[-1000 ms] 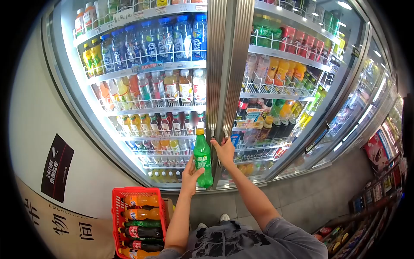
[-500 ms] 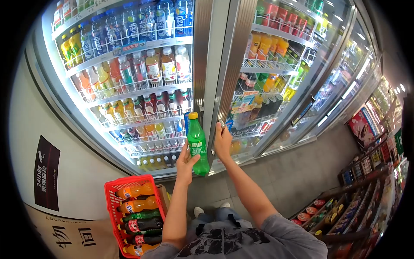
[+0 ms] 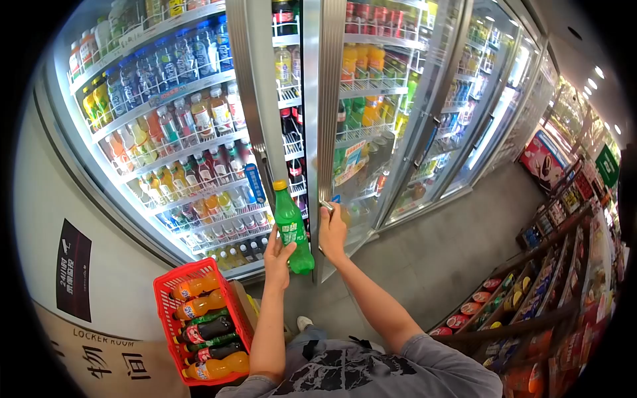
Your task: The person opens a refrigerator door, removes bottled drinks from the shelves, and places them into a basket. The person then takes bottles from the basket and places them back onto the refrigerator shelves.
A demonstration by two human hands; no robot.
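Observation:
My left hand (image 3: 277, 259) is wrapped round a green plastic bottle (image 3: 290, 229) with a yellow cap, held upright in front of the coolers. To its right, my right hand (image 3: 333, 229) is closed on the handle at the edge of a glass cooler door (image 3: 330, 132). That door stands ajar, and a strip of shelves with bottles shows through the gap. The cooler at the left (image 3: 242, 79) has its door closed, with rows of drinks behind the glass.
A red basket (image 3: 244, 318) with several orange and dark bottles stands at the lower left. More glass-door coolers (image 3: 458, 99) run off to the right. Shelves of packaged goods (image 3: 517, 298) line the lower right, beside the grey floor (image 3: 424, 255).
The right cooler door has swung open towards me, with my right hand on its handle. My view has turned to the right. The green bottle has stayed in my left hand.

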